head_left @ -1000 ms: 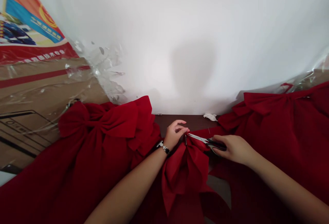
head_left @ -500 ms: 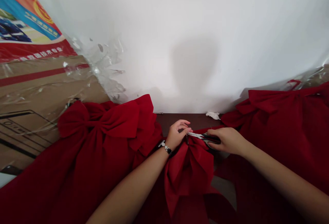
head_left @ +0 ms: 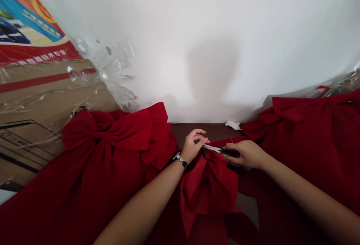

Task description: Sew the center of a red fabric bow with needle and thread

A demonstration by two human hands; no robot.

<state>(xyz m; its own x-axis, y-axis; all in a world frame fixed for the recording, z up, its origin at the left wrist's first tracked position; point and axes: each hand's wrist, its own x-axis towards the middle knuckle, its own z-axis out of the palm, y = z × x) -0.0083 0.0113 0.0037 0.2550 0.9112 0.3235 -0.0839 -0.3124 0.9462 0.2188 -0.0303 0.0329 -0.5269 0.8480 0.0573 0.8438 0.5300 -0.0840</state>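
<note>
A red cloth bow (head_left: 206, 188) lies directly under my hands, its loops and tails hanging toward me. My right hand (head_left: 246, 154) grips black-handled scissors (head_left: 221, 149), with the steel blades pointing left at the top of the bow. My left hand (head_left: 194, 145) is curled just above the bow's gathered centre, fingertips almost at the blade tips. Whether those fingers pinch a thread or fabric is too small to tell. A black wristband with silver links (head_left: 180, 160) circles my left wrist.
Large red fabric bows (head_left: 118, 132) (head_left: 298, 110) lie to either side of my hands. A plastic-wrapped cardboard box (head_left: 36, 98) stands at left, below a printed poster (head_left: 30, 23). A white tissue scrap (head_left: 233, 125) rests on the dark table (head_left: 205, 130) against the white wall (head_left: 213, 31).
My right hand and the scissors have moved up and left, closer to my left hand. The middle bow sits slightly further right, and the whole view has shifted a little.
</note>
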